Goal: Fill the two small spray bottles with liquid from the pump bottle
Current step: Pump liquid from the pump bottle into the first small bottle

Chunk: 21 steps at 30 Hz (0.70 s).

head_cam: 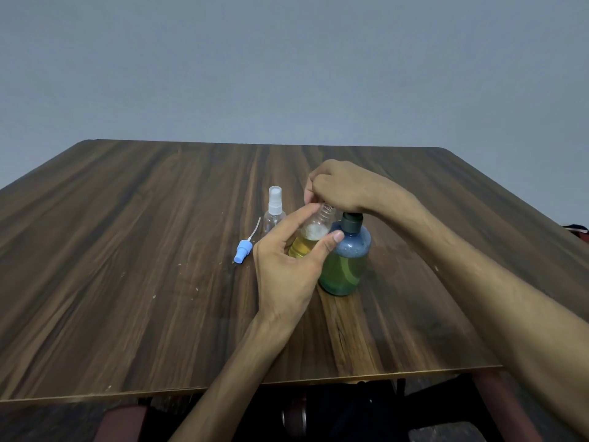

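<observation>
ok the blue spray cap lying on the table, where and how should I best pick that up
Probably pinch the blue spray cap by its chunky collar, coming straight down from above. It lies on its side on the table, left of the left hand, its thin dip tube pointing away toward the capped empty bottle; the tube looks too flimsy to grip.

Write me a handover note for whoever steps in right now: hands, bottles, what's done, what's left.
Left hand: holds the open spray bottle, tilted, its neck under the pump spout; yellow liquid with foam inside, partly full.
Right hand: on top of the pump bottle, which stands on the table.
Blue sprayer cap: lying left of the hands.
Second spray bottle: upright behind, white sprayer on, looks empty.
Left: finish filling, refit blue cap, then fill the second bottle.
</observation>
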Tool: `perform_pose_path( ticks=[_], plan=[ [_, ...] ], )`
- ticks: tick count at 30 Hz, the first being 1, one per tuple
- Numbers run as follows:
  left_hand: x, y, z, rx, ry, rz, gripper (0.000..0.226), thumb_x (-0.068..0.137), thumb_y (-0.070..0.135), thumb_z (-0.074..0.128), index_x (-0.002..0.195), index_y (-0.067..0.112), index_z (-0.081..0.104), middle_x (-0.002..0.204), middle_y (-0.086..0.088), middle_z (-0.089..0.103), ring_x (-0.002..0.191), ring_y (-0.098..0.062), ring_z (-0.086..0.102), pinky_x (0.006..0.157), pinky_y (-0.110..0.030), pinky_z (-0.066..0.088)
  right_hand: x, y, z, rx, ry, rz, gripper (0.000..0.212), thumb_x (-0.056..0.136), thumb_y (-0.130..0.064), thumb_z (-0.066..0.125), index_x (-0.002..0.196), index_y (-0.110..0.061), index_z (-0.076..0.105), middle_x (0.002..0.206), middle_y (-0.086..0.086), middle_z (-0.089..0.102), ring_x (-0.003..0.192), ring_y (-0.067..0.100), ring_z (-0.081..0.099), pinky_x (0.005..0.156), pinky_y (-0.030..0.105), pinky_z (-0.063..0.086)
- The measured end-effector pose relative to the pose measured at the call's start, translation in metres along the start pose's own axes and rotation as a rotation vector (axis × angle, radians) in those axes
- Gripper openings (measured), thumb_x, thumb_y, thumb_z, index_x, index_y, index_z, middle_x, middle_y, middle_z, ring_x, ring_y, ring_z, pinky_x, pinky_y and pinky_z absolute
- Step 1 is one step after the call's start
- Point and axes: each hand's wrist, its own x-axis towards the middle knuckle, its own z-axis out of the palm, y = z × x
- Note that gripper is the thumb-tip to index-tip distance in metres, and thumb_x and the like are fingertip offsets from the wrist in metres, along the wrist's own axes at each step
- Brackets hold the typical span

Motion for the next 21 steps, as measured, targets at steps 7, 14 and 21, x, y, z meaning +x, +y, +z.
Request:
perform_pose_path(
  ticks=[7,14,21],
  plan=[
    [0.0003,0.0004,0.0002,-0.019,-0.006,-0.016,0.048,0.079,0.006,0.092,0.124,0.013,0.077,0.116,0.003,0.08,0.112,-0.014,0.076,0.1,-0.039,0.061,-0.0002,-0.002,0.0017,-0.054,-0.039,-0.02,0.039,0.094,-0.007,0.039,0.091,-0.011,0.078,0.103,0.004,0.075,0.097,0.026,0.071,0.085,0.039,0.056],
    [-0.0002,0.0024,0.0014,-0.028,0.0,-0.014,0.047,0.078,0.005,0.092,0.121,0.015,0.078,0.112,0.003,0.081,0.109,-0.012,0.076,0.099,-0.036,0.061,-0.0004,0.0007,0.002,0.017,0.01,-0.008,0.037,0.094,-0.01,0.04,0.083,-0.017,0.075,0.098,0.001,0.075,0.094,0.021,0.068,0.081,0.035,0.052],
    [0.0006,0.0,0.0013,-0.013,0.006,0.007,0.047,0.078,0.005,0.092,0.122,0.013,0.078,0.113,0.001,0.081,0.108,-0.013,0.076,0.098,-0.034,0.061,0.0,0.0011,0.0001,0.027,0.038,-0.015,0.036,0.095,-0.012,0.041,0.082,-0.018,0.074,0.097,0.001,0.075,0.093,0.021,0.068,0.085,0.037,0.054]
  ],
)
